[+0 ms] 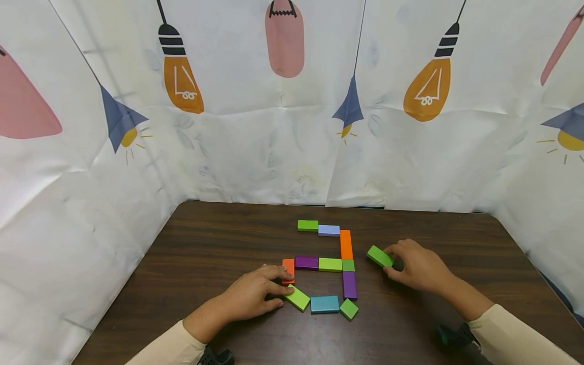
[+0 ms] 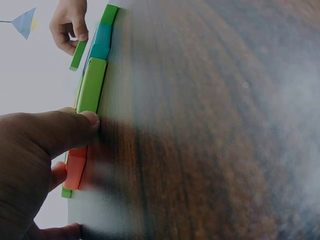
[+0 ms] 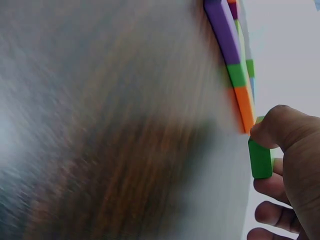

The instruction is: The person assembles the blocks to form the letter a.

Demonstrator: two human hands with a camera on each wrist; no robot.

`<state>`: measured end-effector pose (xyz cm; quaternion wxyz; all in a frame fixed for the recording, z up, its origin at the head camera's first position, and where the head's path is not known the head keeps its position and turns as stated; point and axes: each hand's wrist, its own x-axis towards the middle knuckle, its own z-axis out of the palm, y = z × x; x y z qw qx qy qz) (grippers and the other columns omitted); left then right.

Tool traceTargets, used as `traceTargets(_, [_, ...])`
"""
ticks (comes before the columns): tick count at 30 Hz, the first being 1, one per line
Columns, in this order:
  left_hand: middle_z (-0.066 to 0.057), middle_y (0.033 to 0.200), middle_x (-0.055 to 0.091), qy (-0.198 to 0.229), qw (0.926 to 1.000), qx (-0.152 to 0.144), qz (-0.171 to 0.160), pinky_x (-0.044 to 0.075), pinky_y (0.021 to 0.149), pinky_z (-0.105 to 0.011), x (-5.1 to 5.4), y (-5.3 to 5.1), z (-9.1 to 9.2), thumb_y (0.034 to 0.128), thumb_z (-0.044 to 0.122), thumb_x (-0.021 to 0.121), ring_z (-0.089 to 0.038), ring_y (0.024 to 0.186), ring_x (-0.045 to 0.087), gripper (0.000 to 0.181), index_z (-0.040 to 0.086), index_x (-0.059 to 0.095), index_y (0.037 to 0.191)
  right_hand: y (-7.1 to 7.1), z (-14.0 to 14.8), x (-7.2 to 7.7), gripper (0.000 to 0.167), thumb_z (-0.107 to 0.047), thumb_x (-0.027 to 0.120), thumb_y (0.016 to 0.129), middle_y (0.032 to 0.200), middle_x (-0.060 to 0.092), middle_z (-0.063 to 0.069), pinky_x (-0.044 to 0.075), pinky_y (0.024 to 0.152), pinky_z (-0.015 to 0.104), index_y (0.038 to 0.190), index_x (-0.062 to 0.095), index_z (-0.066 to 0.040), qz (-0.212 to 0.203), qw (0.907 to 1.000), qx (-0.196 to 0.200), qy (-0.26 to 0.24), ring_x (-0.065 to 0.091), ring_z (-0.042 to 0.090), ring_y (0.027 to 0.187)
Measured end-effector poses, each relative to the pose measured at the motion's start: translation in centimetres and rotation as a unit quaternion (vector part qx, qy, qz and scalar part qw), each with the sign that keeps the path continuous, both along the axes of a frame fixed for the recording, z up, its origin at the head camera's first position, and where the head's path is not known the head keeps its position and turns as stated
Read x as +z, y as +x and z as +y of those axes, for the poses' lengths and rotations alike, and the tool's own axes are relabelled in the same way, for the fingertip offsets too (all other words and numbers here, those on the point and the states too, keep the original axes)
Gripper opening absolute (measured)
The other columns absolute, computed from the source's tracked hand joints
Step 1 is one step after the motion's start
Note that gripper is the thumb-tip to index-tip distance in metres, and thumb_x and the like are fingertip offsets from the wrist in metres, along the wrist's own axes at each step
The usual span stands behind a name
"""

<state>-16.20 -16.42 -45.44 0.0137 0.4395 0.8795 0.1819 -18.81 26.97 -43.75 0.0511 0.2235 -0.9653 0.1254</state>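
Observation:
My left hand (image 1: 251, 295) pinches the left end of a lime green block (image 1: 298, 298) that lies slanted on the table. In the left wrist view, the thumb is against that block's near end. Another finger touches a red-orange block (image 1: 288, 271) just above it. My right hand (image 1: 421, 266) grips a green block (image 1: 380, 256) between thumb and fingers, right of the row. In the right wrist view, this green block (image 3: 260, 157) is tilted, apart from the orange block (image 3: 244, 107). A blue block (image 1: 325, 304) sits beside the lime one, and a smaller green block (image 1: 349, 309) lies turned at its right.
The blocks form a winding line on the dark wooden table (image 1: 205, 243): a green block (image 1: 307, 226), a light blue one (image 1: 328, 230), an orange one, a purple one (image 1: 349, 285) and others. A white printed cloth (image 1: 274, 142) hangs behind the table.

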Motion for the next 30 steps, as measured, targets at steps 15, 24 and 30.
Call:
traceTargets(15, [0.006, 0.141, 0.058, 0.0, 1.0, 0.002, -0.003, 0.037, 0.113, -0.051, 0.1, 0.0, 0.0, 0.0944, 0.024, 0.077, -0.018, 0.137, 0.049, 0.034, 0.024, 0.075, 0.128, 3.2, -0.4, 0.7, 0.033, -0.035, 0.086, 0.082, 0.089, 0.055, -0.013, 0.04, 0.052, 0.023, 0.11, 0.075, -0.019, 0.019, 0.9994, 0.026, -0.014, 0.049, 0.002, 0.076])
traceTargets(24, [0.006, 0.142, 0.058, 0.0, 1.0, 0.002, -0.005, 0.036, 0.114, -0.051, 0.0, 0.0, 0.0, 0.0947, 0.024, 0.077, -0.018, 0.137, 0.048, 0.033, 0.025, 0.075, 0.128, 4.6, -1.0, 0.4, 0.033, -0.038, 0.085, 0.083, 0.091, 0.053, -0.016, 0.043, 0.055, 0.023, 0.11, 0.075, -0.021, 0.014, 0.9973, 0.066, -0.026, 0.049, 0.0, 0.078])
traceTargets(30, [0.006, 0.142, 0.057, 0.0, 1.0, 0.003, -0.007, 0.036, 0.114, -0.052, 0.0, 0.0, 0.0, 0.0951, 0.024, 0.076, -0.019, 0.138, 0.048, 0.034, 0.025, 0.074, 0.129, 5.6, -1.6, 0.3, 0.031, -0.036, 0.086, 0.082, 0.089, 0.051, -0.019, 0.044, 0.057, 0.023, 0.108, 0.074, -0.023, 0.001, 0.9955, 0.088, -0.034, 0.047, -0.002, 0.079])
